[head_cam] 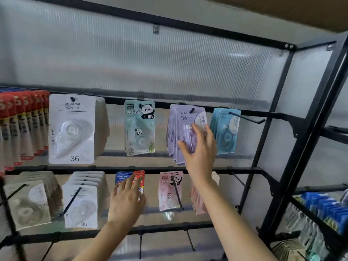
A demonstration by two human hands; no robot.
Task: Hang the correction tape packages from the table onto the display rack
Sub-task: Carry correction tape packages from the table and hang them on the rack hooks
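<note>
Right hand [199,153] flat, fingers spread on purple packages [179,125], upper rack row. Left hand [126,201] relaxed, fingertips touching blue-red packages [122,177] below.

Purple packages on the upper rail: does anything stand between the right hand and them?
Nothing visible does. The right hand lies on the front of the purple packages, which hang on their hook; the light-blue packages hang beside them on the right.

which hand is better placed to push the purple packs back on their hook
Right. The right hand rests on the purple packs; the left hand is a row lower, at the blue-red packs.
</note>
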